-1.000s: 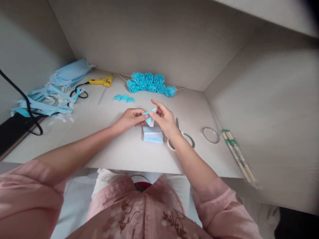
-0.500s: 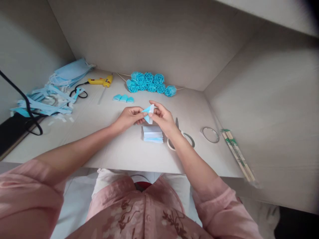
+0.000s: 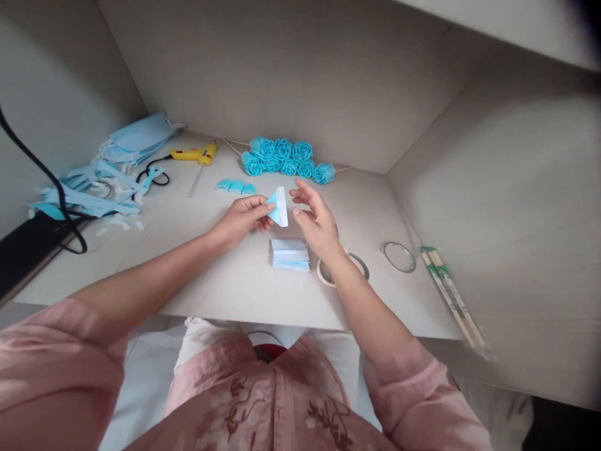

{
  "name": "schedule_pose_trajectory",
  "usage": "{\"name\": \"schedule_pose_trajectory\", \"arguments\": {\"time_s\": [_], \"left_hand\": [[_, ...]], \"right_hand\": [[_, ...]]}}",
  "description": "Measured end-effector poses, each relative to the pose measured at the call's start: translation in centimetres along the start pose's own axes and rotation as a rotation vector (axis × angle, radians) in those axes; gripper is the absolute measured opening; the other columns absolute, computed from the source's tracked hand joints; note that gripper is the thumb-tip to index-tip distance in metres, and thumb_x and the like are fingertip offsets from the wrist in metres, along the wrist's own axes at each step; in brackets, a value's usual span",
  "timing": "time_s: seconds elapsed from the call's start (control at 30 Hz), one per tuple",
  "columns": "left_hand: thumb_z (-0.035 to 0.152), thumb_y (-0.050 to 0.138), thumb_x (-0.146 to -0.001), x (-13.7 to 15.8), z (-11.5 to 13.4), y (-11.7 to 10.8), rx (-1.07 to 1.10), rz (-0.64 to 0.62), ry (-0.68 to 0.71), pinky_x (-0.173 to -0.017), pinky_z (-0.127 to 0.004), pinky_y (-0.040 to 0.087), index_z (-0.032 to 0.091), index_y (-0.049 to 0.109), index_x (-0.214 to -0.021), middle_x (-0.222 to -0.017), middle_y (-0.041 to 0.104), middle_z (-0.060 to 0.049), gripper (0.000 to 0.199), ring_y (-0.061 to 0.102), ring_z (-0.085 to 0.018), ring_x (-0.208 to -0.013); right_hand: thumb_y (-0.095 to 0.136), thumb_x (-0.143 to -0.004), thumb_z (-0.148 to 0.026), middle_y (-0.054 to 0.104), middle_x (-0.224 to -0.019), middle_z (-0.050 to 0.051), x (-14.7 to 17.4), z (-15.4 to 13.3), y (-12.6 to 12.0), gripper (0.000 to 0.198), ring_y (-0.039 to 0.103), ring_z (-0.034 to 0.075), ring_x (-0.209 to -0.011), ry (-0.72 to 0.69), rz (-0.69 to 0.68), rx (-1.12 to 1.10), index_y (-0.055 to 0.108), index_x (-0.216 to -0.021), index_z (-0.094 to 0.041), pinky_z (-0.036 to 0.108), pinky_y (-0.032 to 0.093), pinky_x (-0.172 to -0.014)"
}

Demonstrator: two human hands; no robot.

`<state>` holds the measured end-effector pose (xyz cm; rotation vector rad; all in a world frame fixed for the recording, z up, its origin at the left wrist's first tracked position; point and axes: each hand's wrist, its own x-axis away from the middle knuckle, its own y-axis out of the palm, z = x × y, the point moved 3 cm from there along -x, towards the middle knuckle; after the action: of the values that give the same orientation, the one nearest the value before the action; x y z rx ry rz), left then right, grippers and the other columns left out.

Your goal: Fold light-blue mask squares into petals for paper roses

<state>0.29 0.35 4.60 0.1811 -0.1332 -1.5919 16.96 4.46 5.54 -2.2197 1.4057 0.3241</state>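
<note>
Between the thumb and fingers of my left hand [image 3: 244, 218] is a folded piece of mask fabric [image 3: 278, 207], blue and pointed on the left with a white strip along its right edge. My right hand [image 3: 315, 216] is just right of it, fingers apart and holding nothing. Below both hands lies a small stack of cut mask pieces [image 3: 290, 255], pale with blue showing at the front. Scissors [image 3: 359, 262] with white handles are partly hidden under my right forearm. Beyond my left hand, several small folded blue petals [image 3: 235, 186] sit in a row.
Blue fabric roses [image 3: 287, 156] on sticks lie at the back. A yellow glue gun [image 3: 195, 154], whole masks [image 3: 138, 136] and cut mask strips [image 3: 94, 194] occupy the left. To the right are a wire ring [image 3: 399, 257] and packaged wooden sticks [image 3: 453, 297] beside the side wall.
My right hand has let go of the folded mask piece and moved slightly right, its fingers opening. My left hand keeps hold of the piece. The view has shifted slightly.
</note>
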Motion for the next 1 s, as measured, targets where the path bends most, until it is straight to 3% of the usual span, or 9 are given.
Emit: {"name": "schedule_pose_trajectory", "arguments": {"time_s": [0.17,0.33,0.4,0.57,0.77,1.0], "left_hand": [[0.047,0.078,-0.067,-0.1,-0.2,-0.1,0.073,0.002,-0.038,-0.050,-0.021,0.040,0.016,0.055,-0.069,-0.060,0.062,0.000,0.039,0.054,-0.009,-0.051],[0.044,0.078,-0.068,0.0,-0.3,0.0,0.032,0.009,-0.028,-0.051,-0.020,0.040,0.016,0.053,-0.067,-0.057,0.060,0.001,0.038,0.054,-0.008,-0.050],[0.044,0.077,-0.069,0.0,-0.3,0.0,0.009,0.019,-0.021,-0.051,-0.020,0.039,0.016,0.053,-0.067,-0.057,0.060,0.001,0.038,0.053,-0.008,-0.050],[0.047,0.077,-0.069,0.0,-0.2,-0.1,-0.059,0.055,0.038,-0.051,-0.020,0.037,0.016,0.055,-0.068,-0.058,0.061,0.001,0.038,0.051,-0.007,-0.049],[0.049,0.078,-0.068,0.1,-0.3,0.0,-0.087,0.058,0.047,-0.051,-0.020,0.038,0.015,0.056,-0.069,-0.059,0.061,0.002,0.040,0.051,-0.007,-0.050],[0.049,0.080,-0.064,0.2,-0.1,0.3,-0.090,0.050,0.032,-0.051,-0.021,0.038,0.015,0.056,-0.067,-0.058,0.061,0.002,0.042,0.050,-0.007,-0.050]], "right_hand": [[0.058,-0.085,-0.020,0.047,-0.143,0.003,0.3,-0.8,0.2,0.038,0.043,0.024,-0.134,-0.134,-0.057,0.197,0.064,-0.120,-0.033,0.044,0.041,-0.107],[0.065,-0.084,-0.022,0.052,-0.139,0.004,0.3,-0.7,0.6,0.016,0.045,0.024,-0.132,-0.208,-0.074,0.307,0.074,-0.096,-0.028,0.047,0.033,-0.113],[0.066,-0.085,-0.028,0.054,-0.136,0.004,0.3,-0.6,0.6,0.010,0.047,0.024,-0.131,-0.195,-0.064,0.316,0.075,-0.090,-0.028,0.047,0.035,-0.112],[0.064,-0.088,-0.037,0.059,-0.131,0.006,0.2,-0.2,0.6,0.016,0.051,0.023,-0.128,-0.140,-0.044,0.225,0.074,-0.088,-0.025,0.044,0.038,-0.109],[0.067,-0.083,-0.037,0.065,-0.118,0.007,0.2,0.4,0.8,0.016,0.060,0.020,-0.113,-0.016,0.014,0.051,0.070,-0.084,-0.022,0.035,0.049,-0.096],[0.069,-0.079,-0.036,0.069,-0.101,0.003,0.2,0.7,1.1,0.017,0.064,0.015,-0.089,0.093,0.034,-0.067,0.066,-0.083,-0.020,0.030,0.050,-0.085]]}}
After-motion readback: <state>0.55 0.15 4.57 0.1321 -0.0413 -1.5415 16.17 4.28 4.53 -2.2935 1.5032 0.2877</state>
